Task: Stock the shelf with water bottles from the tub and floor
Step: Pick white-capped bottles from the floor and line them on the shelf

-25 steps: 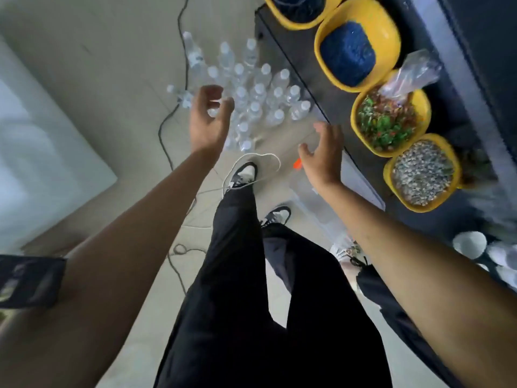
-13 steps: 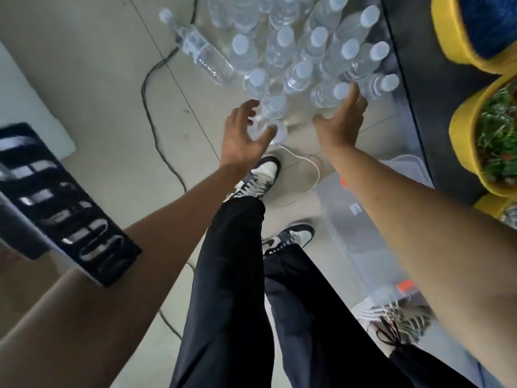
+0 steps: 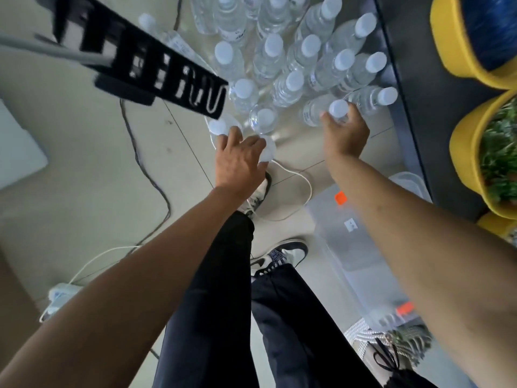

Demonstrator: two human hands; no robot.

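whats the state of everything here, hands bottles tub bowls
right hand, grips a standing bottle just under its cap
left hand, down on the nearest bottles, grip unclear
other bottles, upright, capped
lone bottle, lying on its side
tub, looks mostly empty
bowls, filled
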